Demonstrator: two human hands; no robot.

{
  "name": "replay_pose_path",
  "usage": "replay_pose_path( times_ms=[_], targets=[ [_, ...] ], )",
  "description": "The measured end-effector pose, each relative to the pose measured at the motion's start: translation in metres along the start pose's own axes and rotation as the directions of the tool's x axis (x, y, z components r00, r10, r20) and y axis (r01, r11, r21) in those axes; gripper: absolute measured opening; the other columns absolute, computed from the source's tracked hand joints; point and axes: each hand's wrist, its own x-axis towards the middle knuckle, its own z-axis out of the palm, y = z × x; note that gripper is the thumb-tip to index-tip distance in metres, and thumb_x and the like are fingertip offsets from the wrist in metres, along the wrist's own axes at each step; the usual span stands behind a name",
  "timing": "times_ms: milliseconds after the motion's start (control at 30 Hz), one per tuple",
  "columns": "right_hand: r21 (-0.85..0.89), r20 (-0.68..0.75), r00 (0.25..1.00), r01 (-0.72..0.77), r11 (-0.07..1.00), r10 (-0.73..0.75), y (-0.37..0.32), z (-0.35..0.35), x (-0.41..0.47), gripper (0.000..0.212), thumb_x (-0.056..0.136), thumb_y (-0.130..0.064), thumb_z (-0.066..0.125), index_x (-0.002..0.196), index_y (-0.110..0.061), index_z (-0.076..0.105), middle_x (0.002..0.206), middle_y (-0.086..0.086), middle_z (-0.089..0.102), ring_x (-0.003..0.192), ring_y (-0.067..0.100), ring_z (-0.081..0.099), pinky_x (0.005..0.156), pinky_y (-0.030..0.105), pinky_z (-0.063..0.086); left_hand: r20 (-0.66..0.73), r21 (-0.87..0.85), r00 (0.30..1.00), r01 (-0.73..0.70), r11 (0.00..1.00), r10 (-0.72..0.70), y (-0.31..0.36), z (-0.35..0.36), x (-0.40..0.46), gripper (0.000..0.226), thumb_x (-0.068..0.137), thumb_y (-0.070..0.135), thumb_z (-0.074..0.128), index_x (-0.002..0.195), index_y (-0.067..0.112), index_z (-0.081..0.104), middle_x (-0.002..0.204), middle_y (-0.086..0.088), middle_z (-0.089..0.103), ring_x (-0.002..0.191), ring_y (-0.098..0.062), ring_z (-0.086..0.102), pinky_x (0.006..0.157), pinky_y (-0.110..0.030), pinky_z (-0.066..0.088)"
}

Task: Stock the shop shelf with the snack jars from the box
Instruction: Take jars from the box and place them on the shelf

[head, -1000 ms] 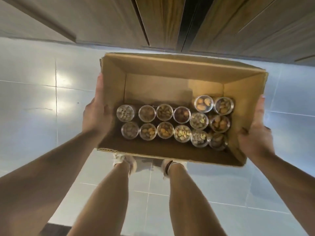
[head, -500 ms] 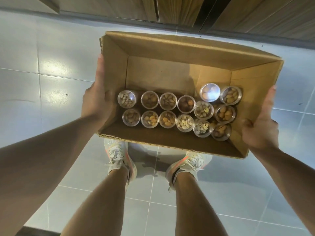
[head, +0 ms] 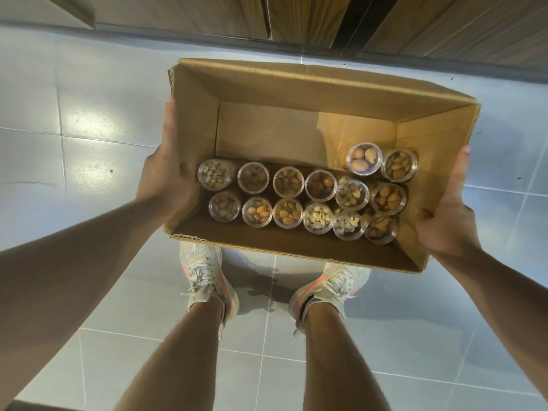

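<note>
I carry an open cardboard box in front of me, above the floor. Several clear snack jars of nuts and seeds stand upright in rows along its near side; the far half of the bottom is bare. My left hand grips the left wall, fingers straight along the outside and thumb over the rim. On the right wall my right hand holds the same way, thumb hooked inside. No shelf is in view.
Grey floor tiles lie all round. Wooden cabinet fronts run along the top of the view, beyond the box. My two feet in pale sneakers stand under the box's near edge.
The view has tilted down and the box sits lower in it, so my feet show more. Both hands keep the same hold on the box walls. The jars have not shifted.
</note>
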Motion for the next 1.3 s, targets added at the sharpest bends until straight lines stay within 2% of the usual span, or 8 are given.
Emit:
replay_pose_path(
  times_ms=[133, 233, 400, 567, 733, 1000, 1133, 1300],
  targets=[
    [-0.046, -0.165, 0.986, 0.024, 0.999, -0.031, -0.016, 0.001, 0.0, 0.102, 0.09, -0.012, 0.066, 0.159, -0.034, -0.005, 0.16, 0.015, 0.026, 0.141, 0.043, 0.032, 0.111, 0.061, 0.036, -0.004, -0.061, 1.0, -0.005, 0.998, 0.005, 0.009, -0.003, -0.004, 0.092, 0.1, 0.009, 0.053, 0.159, 0.042, -0.009, 0.158, -0.006, 0.038, 0.133, -0.037, 0.047, 0.101, -0.058, 0.05],
    [-0.277, -0.326, 0.909, 0.173, 0.945, -0.261, -0.04, 0.008, 0.003, 0.089, 0.083, -0.017, 0.069, 0.155, -0.021, 0.018, 0.157, 0.02, 0.024, 0.143, 0.041, 0.025, 0.115, 0.055, 0.03, -0.098, -0.089, 0.995, -0.023, 0.996, 0.014, 0.015, 0.0, -0.017, 0.088, 0.095, 0.001, 0.057, 0.161, 0.034, 0.009, 0.162, -0.006, 0.026, 0.143, -0.032, 0.035, 0.107, -0.051, 0.044],
    [-0.369, -0.106, 0.955, 0.221, 0.903, -0.277, -0.079, 0.037, 0.026, 0.082, 0.088, -0.03, 0.071, 0.155, -0.029, 0.024, 0.149, 0.017, 0.029, 0.134, 0.039, 0.034, 0.108, 0.05, 0.041, -0.235, -0.154, 0.97, -0.101, 0.983, 0.063, 0.016, 0.016, -0.035, 0.088, 0.081, -0.011, 0.062, 0.154, 0.026, 0.031, 0.161, -0.008, 0.025, 0.145, -0.029, 0.032, 0.112, -0.045, 0.042],
    [-0.506, 0.045, 0.996, 0.084, 0.858, -0.072, -0.093, 0.076, 0.058, 0.078, 0.092, -0.043, 0.066, 0.153, -0.039, 0.018, 0.147, 0.014, 0.024, 0.134, 0.039, 0.029, 0.103, 0.047, 0.04, -0.234, -0.232, 0.969, -0.133, 0.964, 0.077, 0.017, 0.03, -0.047, 0.074, 0.084, -0.009, 0.064, 0.149, 0.018, 0.042, 0.155, -0.003, 0.039, 0.143, -0.016, 0.035, 0.104, 0.001, 0.026],
    [-0.503, 0.003, 1.0, -0.024, 0.864, 0.03, -0.091, 0.095, 0.089, 0.051, 0.102, -0.053, 0.036, 0.146, -0.028, 0.038, 0.147, 0.017, 0.032, 0.134, 0.04, 0.032, 0.107, 0.052, 0.03, -0.179, -0.266, 0.983, -0.095, 0.959, 0.047, -0.001, 0.036, -0.052, 0.07, 0.088, -0.007, 0.064, 0.147, 0.023, 0.043, 0.148, 0.003, 0.046, 0.136, -0.009, 0.042, 0.104, -0.004, 0.033],
    [-0.468, 0.059, 0.997, -0.01, 0.883, 0.042, -0.09, 0.092, 0.095, 0.052, 0.1, -0.059, 0.037, 0.143, -0.032, 0.045, 0.149, 0.013, 0.034, 0.136, 0.038, 0.034, 0.102, 0.053, 0.042, -0.068, -0.214, 0.992, -0.122, 0.969, 0.11, -0.011, 0.03, -0.039, 0.068, 0.089, -0.007, 0.064, 0.147, 0.022, 0.044, 0.148, 0.0, 0.047, 0.116, 0.013, 0.047, 0.092, 0.005, 0.032],
    [-0.387, 0.175, 0.984, 0.067, 0.92, 0.002, -0.083, 0.08, 0.089, 0.05, 0.101, -0.046, 0.047, 0.15, -0.035, 0.041, 0.152, 0.009, 0.031, 0.138, 0.037, 0.036, 0.106, 0.047, 0.041, -0.062, -0.181, 0.987, -0.157, 0.971, 0.148, 0.002, 0.029, -0.022, 0.067, 0.091, -0.004, 0.063, 0.149, 0.023, 0.042, 0.149, 0.002, 0.046, 0.134, -0.009, 0.044, 0.098, 0.002, 0.029],
    [-0.322, 0.227, 0.974, 0.104, 0.941, -0.03, -0.078, 0.071, 0.085, 0.06, 0.094, -0.025, 0.06, 0.15, -0.034, 0.04, 0.147, 0.01, 0.034, 0.134, 0.037, 0.041, 0.108, 0.042, 0.044, -0.041, -0.189, 0.98, -0.197, 0.962, 0.193, 0.022, 0.033, -0.001, 0.07, 0.089, -0.003, 0.064, 0.149, 0.023, 0.041, 0.148, 0.004, 0.046, 0.137, -0.01, 0.042, 0.097, 0.004, 0.027]
  ],
)
